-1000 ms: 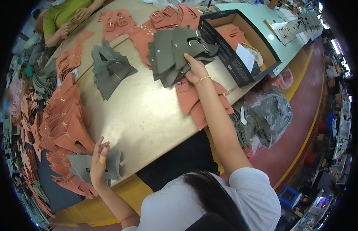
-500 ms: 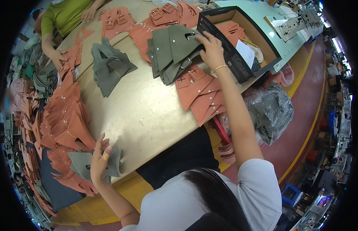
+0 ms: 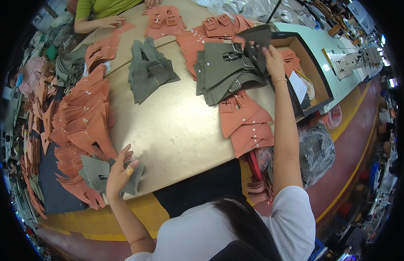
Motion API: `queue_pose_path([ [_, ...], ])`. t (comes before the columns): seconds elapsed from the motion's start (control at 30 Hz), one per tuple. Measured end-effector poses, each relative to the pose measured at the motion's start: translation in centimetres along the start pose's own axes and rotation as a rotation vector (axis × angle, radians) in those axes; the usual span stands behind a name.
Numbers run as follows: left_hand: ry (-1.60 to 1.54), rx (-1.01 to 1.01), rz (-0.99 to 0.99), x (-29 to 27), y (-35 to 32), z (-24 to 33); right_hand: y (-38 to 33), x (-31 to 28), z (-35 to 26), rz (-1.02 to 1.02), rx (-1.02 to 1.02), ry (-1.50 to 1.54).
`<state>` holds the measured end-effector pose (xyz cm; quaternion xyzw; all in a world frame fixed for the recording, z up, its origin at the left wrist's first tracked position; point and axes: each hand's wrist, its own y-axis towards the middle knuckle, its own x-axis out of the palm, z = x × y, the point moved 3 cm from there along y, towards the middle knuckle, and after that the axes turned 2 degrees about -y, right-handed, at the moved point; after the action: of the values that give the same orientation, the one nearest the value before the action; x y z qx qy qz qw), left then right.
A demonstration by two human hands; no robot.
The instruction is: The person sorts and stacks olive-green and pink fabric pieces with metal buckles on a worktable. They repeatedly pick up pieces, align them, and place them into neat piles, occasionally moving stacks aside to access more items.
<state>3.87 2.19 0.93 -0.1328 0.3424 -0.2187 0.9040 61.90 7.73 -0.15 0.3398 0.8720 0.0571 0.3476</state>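
With my right hand (image 3: 273, 63) I grip the edge of a dark grey-green cut piece (image 3: 259, 35), lifted and tilted above a fanned stack of grey-green pieces with buckles (image 3: 217, 71). The fingertips are partly hidden by the piece. Below that stack lie overlapping orange pieces (image 3: 243, 124) with covered buckles. My left hand (image 3: 119, 176), a yellow band on one finger, has its fingers apart and holds nothing. It hovers over a small group of grey-green pieces (image 3: 95, 169) at the table's near left edge.
A long row of orange pieces (image 3: 82, 115) runs along the left. Another grey-green stack (image 3: 150, 71) lies mid-table. A black open box (image 3: 308, 50) stands at right, before a sewing machine (image 3: 354, 61). Across the table, a person in a green top (image 3: 106, 8) handles orange pieces.
My right hand has closed on a grey-green piece and raised it off the stack's far right side. My left hand stays nearly in place. The whole view has shifted slightly.
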Motion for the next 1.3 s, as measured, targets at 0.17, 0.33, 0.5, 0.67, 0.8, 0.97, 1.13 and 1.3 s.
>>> queue_pose_path([
  [0.17, -0.005, -0.001, 0.013, 0.2, -0.3, 0.5, -1.6, 0.9, -3.3, 0.262, -0.317, -0.136],
  [0.33, 0.054, -0.018, 0.002, 0.5, -0.1, 0.2, -8.0, 4.5, -6.0, -0.388, -0.566, -0.649],
  [0.5, 0.034, 0.057, 0.019, 0.1, -0.3, -0.2, -10.2, -2.3, -7.2, -0.150, -0.493, -0.371],
  [0.67, -0.098, 0.105, -0.055, 0.9, 0.8, 0.8, -16.1, -14.6, -4.5, -0.080, -0.088, -0.039],
  [0.8, -0.063, 0.146, -0.158, 2.5, 1.7, 2.5, -23.6, -18.7, 1.1, -0.313, 0.236, -0.431],
  [0.97, -0.031, 0.206, -0.220, 3.8, 2.3, 4.6, -34.5, -13.7, 11.8, -0.404, 0.648, -0.699],
  [1.13, 0.040, 0.134, -0.228, 4.3, 2.0, 4.4, -38.5, -6.9, 13.9, -0.036, 0.572, -0.927],
  [1.3, 0.075, 0.111, -0.233, 4.4, 1.3, 4.1, -35.9, -6.0, 14.8, 0.011, 0.648, -0.980],
])
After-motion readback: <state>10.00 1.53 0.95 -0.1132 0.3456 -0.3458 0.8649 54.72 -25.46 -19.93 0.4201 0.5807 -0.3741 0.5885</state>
